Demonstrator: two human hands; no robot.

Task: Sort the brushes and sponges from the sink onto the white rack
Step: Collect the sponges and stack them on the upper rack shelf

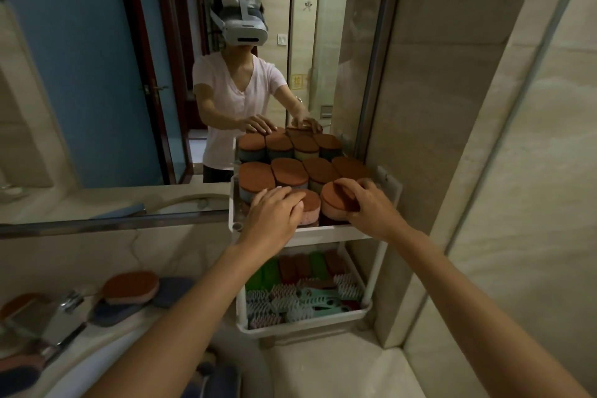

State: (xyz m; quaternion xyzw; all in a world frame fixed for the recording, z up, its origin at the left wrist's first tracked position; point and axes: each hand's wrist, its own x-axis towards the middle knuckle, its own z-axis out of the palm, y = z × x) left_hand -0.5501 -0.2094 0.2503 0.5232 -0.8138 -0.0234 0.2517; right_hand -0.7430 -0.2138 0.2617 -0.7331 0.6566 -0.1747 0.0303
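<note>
A white two-tier rack [326, 232] stands against the mirror on the counter. Its top shelf holds several oval sponges with brown scouring tops [288, 172]. My right hand [368, 203] grips a pink sponge with a brown top [336, 203] at the shelf's front right. My left hand [274, 213] lies with straight fingers on the neighbouring pink sponge [311, 203] at the front middle. The lower shelf carries green and brown sponges [303, 266] at the back and several bristle brushes [290, 304] in front. More sponges [132, 289] lie by the sink at lower left.
A chrome faucet [69, 302] stands at the sink's rim on the left. The mirror behind the rack shows a person wearing a headset. A tiled wall [484, 171] closes in on the right of the rack. Blue sponges [213, 375] lie in the basin below.
</note>
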